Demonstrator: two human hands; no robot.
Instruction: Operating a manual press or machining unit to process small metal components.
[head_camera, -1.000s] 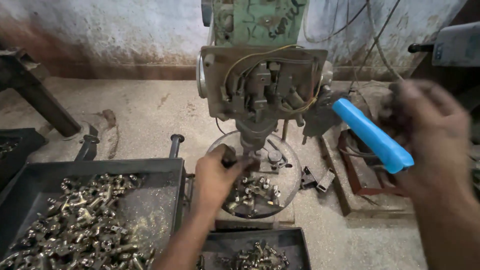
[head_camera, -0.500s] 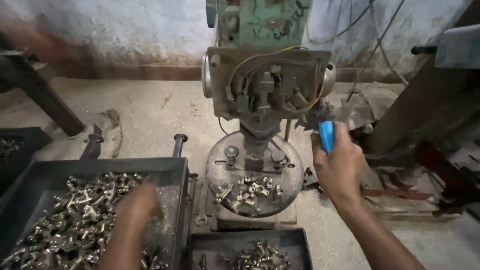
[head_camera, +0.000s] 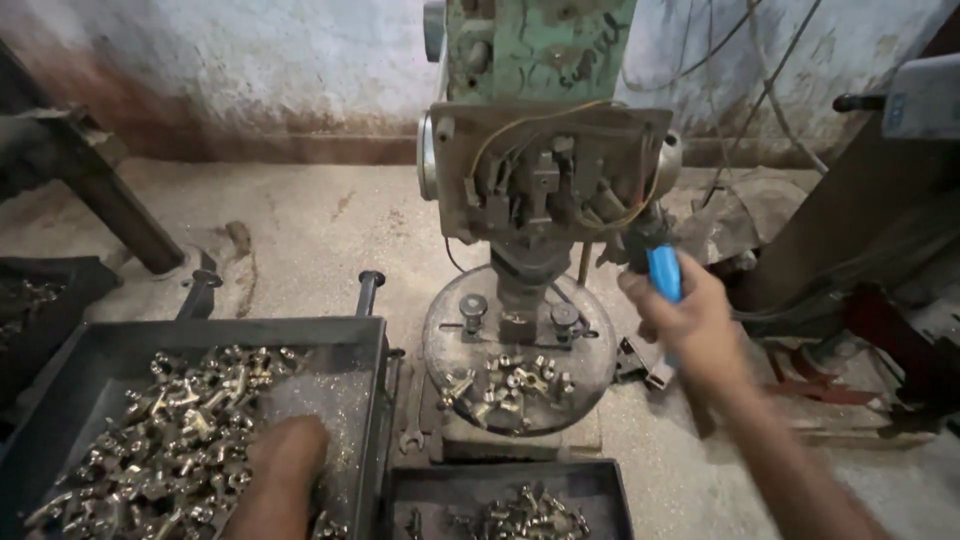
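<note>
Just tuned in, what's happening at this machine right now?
A person stands at a green drill press. The right hand grips the blue handle of the machine's lever. The left hand reaches into the grey tray of small brass parts. More parts lie loose on the round machine table, and a second tray sits below.

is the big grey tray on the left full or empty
Partly full. The grey tray holds a heap of small shiny metal fittings on its left side; bare floor shows at its right. The left hand reaches into the heap.
</note>
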